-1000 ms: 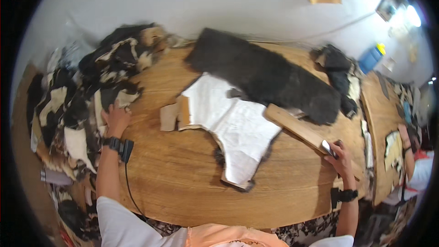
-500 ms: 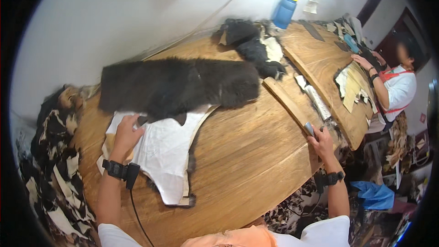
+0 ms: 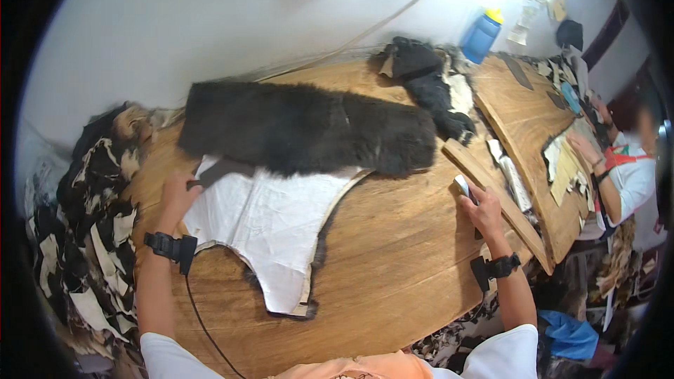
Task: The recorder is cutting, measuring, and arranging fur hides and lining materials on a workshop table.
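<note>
My left hand is closed on the end of a dark grey flat strip at the table's left side. The strip lies over the upper left of a white, smooth-faced piece with curved edges and dark fur showing along its rim. Above it, a wide dark brown fur panel overlaps its top edge. In my right hand is a small hand tool with a silver end, held just above the wood near the long batten. Its handle is mostly hidden by my fingers.
The wooden table carries dark fur scraps and a blue bottle at the back. A raised board divides it on the right, where another person works on fur pieces. Heaped offcuts line the left side.
My left hand has drawn back leftward with the dark strip, which now shows more fully. My right hand has lifted the tool off the batten to its left. The view has shifted.
</note>
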`<state>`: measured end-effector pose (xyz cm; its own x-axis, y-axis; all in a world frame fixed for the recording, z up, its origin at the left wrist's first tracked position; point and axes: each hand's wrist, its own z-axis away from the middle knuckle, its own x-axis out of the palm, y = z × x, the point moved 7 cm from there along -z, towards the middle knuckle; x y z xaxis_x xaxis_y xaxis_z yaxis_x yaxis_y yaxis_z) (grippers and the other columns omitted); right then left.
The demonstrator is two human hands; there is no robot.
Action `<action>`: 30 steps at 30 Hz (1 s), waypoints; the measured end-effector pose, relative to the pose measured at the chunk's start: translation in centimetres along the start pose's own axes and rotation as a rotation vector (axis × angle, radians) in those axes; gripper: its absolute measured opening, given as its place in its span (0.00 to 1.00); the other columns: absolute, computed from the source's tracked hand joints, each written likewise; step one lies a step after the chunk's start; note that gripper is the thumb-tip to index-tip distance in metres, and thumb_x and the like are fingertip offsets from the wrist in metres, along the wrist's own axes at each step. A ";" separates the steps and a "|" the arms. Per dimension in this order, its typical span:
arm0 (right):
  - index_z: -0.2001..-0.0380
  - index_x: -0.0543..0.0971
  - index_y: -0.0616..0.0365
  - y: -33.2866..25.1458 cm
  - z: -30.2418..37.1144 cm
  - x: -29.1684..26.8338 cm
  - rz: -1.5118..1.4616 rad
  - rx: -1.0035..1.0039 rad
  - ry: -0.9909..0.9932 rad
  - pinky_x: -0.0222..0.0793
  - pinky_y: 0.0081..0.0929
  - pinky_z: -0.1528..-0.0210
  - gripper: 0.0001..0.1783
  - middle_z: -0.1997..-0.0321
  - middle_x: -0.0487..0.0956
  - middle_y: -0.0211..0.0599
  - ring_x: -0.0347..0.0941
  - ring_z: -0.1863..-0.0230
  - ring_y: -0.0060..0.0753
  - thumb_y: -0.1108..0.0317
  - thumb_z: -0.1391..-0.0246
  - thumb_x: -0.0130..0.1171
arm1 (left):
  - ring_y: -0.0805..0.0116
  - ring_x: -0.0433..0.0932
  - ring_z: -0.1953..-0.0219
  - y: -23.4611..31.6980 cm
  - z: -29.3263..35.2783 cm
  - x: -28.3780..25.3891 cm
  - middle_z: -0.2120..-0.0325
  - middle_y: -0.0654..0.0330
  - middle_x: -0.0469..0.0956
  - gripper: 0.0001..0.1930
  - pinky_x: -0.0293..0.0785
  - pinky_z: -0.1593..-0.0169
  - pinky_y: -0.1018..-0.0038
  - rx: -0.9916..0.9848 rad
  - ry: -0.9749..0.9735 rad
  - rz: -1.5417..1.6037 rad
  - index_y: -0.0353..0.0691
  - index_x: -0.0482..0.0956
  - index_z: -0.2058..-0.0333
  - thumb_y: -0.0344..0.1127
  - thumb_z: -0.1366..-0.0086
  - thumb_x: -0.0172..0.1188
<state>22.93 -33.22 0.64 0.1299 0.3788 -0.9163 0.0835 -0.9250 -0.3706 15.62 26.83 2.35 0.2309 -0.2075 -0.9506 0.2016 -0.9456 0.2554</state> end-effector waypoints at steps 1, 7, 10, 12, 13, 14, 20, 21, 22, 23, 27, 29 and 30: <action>0.58 0.77 0.46 0.6 -0.4 0.8 0.007 0.027 0.025 0.65 0.37 0.65 0.19 0.73 0.68 0.47 0.69 0.68 0.48 0.60 0.57 0.59 | 0.50 0.73 0.66 -1.4 0.4 -0.3 0.72 0.47 0.74 0.11 0.68 0.61 0.64 -0.011 0.001 0.000 0.34 0.78 0.73 0.35 0.53 0.61; 0.56 0.75 0.47 1.8 -3.4 2.2 0.080 0.142 -0.018 0.63 0.39 0.62 0.20 0.72 0.68 0.47 0.67 0.66 0.50 0.62 0.56 0.58 | 0.53 0.75 0.72 -12.6 2.3 -0.9 0.80 0.48 0.76 0.11 0.69 0.67 0.65 -0.410 0.059 -0.040 0.29 0.75 0.77 0.34 0.52 0.59; 0.59 0.75 0.53 -1.5 -4.5 1.4 0.339 -0.150 0.119 0.62 0.39 0.62 0.18 0.71 0.69 0.45 0.67 0.65 0.49 0.66 0.58 0.57 | 0.52 0.75 0.71 -15.8 3.1 -1.1 0.75 0.48 0.76 0.11 0.69 0.68 0.67 -0.447 0.073 -0.073 0.31 0.76 0.72 0.35 0.50 0.57; 0.63 0.75 0.58 -5.6 -4.4 1.5 0.054 -0.324 0.185 0.63 0.38 0.56 0.16 0.64 0.72 0.44 0.67 0.59 0.49 0.72 0.61 0.58 | 0.52 0.75 0.71 -14.7 2.9 -2.2 0.71 0.49 0.76 0.11 0.69 0.67 0.67 -0.315 0.220 -0.258 0.33 0.75 0.69 0.34 0.49 0.56; 0.64 0.75 0.59 -8.2 -4.2 2.0 0.005 -0.428 0.166 0.64 0.37 0.54 0.16 0.62 0.72 0.46 0.67 0.57 0.49 0.73 0.61 0.58 | 0.52 0.74 0.70 -13.1 3.3 -4.1 0.67 0.50 0.75 0.12 0.69 0.67 0.66 -0.186 0.383 -0.454 0.34 0.75 0.66 0.33 0.48 0.56; 0.63 0.74 0.59 -10.3 -4.0 2.6 -0.020 -0.477 0.135 0.64 0.37 0.55 0.17 0.63 0.72 0.46 0.66 0.57 0.50 0.72 0.61 0.59 | 0.52 0.74 0.70 -10.6 3.1 -4.7 0.67 0.50 0.75 0.12 0.69 0.67 0.66 -0.179 0.372 -0.443 0.34 0.75 0.66 0.33 0.48 0.56; 0.70 0.72 0.60 -16.4 -4.3 5.4 0.011 -0.601 0.131 0.64 0.35 0.59 0.14 0.66 0.70 0.44 0.65 0.62 0.44 0.70 0.63 0.61 | 0.53 0.70 0.60 14.8 6.4 -0.9 0.64 0.50 0.73 0.13 0.67 0.54 0.67 0.351 -0.064 0.285 0.33 0.74 0.67 0.30 0.53 0.61; 0.70 0.72 0.60 -16.6 -4.3 5.7 0.005 -0.595 0.129 0.64 0.35 0.59 0.14 0.66 0.70 0.44 0.65 0.62 0.44 0.70 0.63 0.61 | 0.52 0.69 0.58 16.3 7.6 0.1 0.62 0.49 0.72 0.15 0.67 0.53 0.67 0.382 -0.127 0.295 0.33 0.74 0.65 0.33 0.53 0.62; 0.71 0.71 0.60 -16.6 -4.5 5.9 0.025 -0.551 0.105 0.64 0.35 0.60 0.14 0.67 0.69 0.43 0.65 0.63 0.43 0.70 0.64 0.61 | 0.51 0.68 0.57 17.4 8.7 1.2 0.61 0.48 0.72 0.18 0.66 0.52 0.67 0.415 -0.189 0.309 0.32 0.74 0.64 0.35 0.53 0.63; 0.72 0.71 0.60 -16.3 -4.7 6.0 0.046 -0.505 0.081 0.64 0.34 0.61 0.14 0.69 0.68 0.42 0.65 0.64 0.43 0.69 0.65 0.61 | 0.51 0.68 0.57 18.4 9.6 1.5 0.61 0.48 0.72 0.18 0.66 0.52 0.67 0.421 -0.194 0.308 0.32 0.74 0.64 0.35 0.53 0.63; 0.68 0.70 0.61 -14.4 -4.4 5.7 0.097 -0.372 0.067 0.62 0.35 0.59 0.18 0.66 0.67 0.42 0.64 0.61 0.45 0.72 0.67 0.61 | 0.45 0.61 0.50 20.6 12.0 3.1 0.52 0.43 0.64 0.33 0.63 0.50 0.56 0.409 -0.273 0.111 0.30 0.67 0.54 0.44 0.57 0.65; 0.65 0.70 0.62 -13.7 -4.5 5.4 0.130 -0.407 0.123 0.62 0.35 0.58 0.20 0.65 0.68 0.43 0.64 0.60 0.45 0.71 0.67 0.60 | 0.39 0.55 0.46 21.1 12.4 4.0 0.48 0.39 0.58 0.39 0.59 0.50 0.46 0.384 -0.306 0.044 0.27 0.61 0.50 0.45 0.58 0.64; 0.65 0.70 0.62 -13.4 -4.6 5.5 0.131 -0.398 0.125 0.62 0.35 0.58 0.20 0.65 0.68 0.43 0.64 0.60 0.45 0.71 0.67 0.60 | 0.39 0.55 0.46 21.4 12.5 4.3 0.48 0.39 0.58 0.39 0.59 0.50 0.46 0.393 -0.309 0.043 0.27 0.61 0.50 0.45 0.58 0.64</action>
<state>27.05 -18.65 1.27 0.2816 0.2824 -0.9170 0.4297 -0.8916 -0.1426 9.03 2.56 1.47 -0.0738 -0.2565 -0.9637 -0.1890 -0.9452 0.2661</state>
